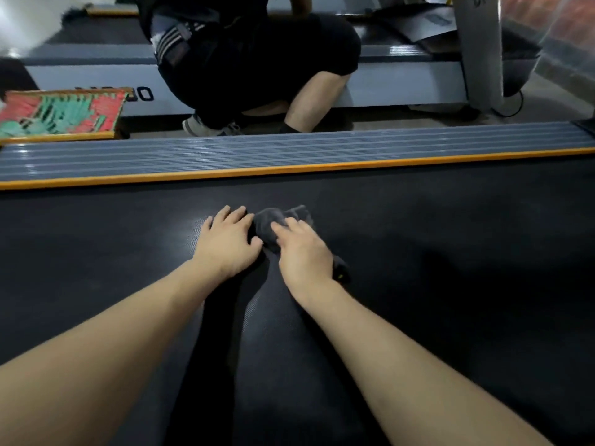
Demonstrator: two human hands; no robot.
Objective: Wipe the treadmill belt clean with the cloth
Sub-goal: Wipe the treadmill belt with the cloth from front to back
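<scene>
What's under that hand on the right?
The right hand lies on a dark grey cloth, which rests on the black treadmill belt. The cloth's middle is hidden by the hand.

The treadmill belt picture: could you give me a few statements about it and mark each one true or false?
1. The right hand rests on a dark grey cloth lying on the treadmill belt. True.
2. The left hand lifts the cloth clear of the belt. False: it lies flat on the belt beside the cloth.
3. An orange strip runs along the belt's far edge. True.
4. The cloth is bright white. False: it is dark grey.
5. Another person crouches beyond the side rail. True.
</scene>
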